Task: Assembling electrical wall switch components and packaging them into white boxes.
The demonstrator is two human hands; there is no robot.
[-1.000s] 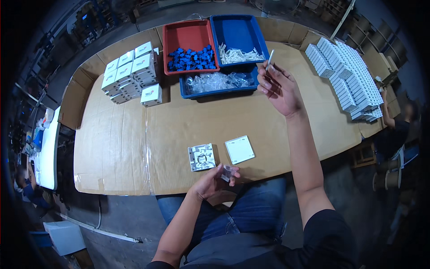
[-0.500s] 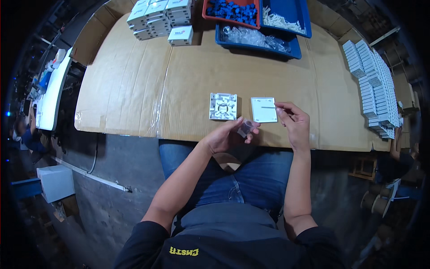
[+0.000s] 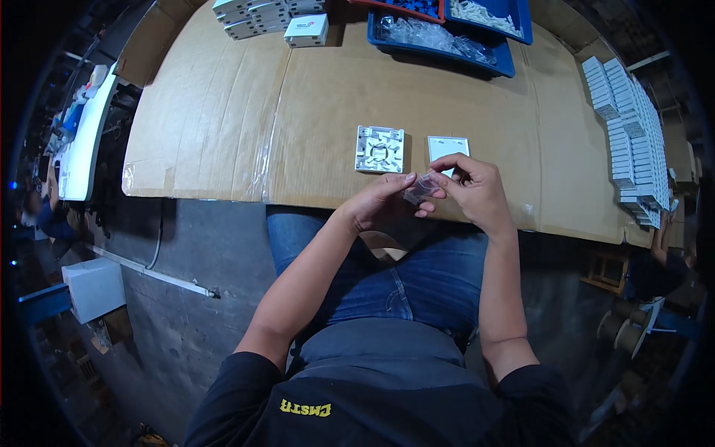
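Observation:
Close to the table's front edge, my left hand (image 3: 376, 203) holds a small clear plastic bag (image 3: 419, 191) between thumb and fingers. My right hand (image 3: 480, 195) has come up to the bag's upper right side, thumb and forefinger pinched at its edge. Whether those fingertips also hold a thin white stick cannot be seen. Just beyond my left hand lies an open white square box base (image 3: 380, 149), with a round moulded guide and clips inside. A flat white square lid (image 3: 449, 146) sits to its right, its near part hidden by my right hand.
At the back, blue trays (image 3: 447, 56) hold clear bags and white pieces, beside a red tray (image 3: 406, 9) of blue parts. White boxes (image 3: 306, 31) are stacked at the back left. Rows of white units (image 3: 633, 134) line the right edge of the cardboard-covered table (image 3: 208, 134).
My right hand has moved left from above the lid to the bag. The thin white stick it held is out of sight. The whole view has shifted slightly.

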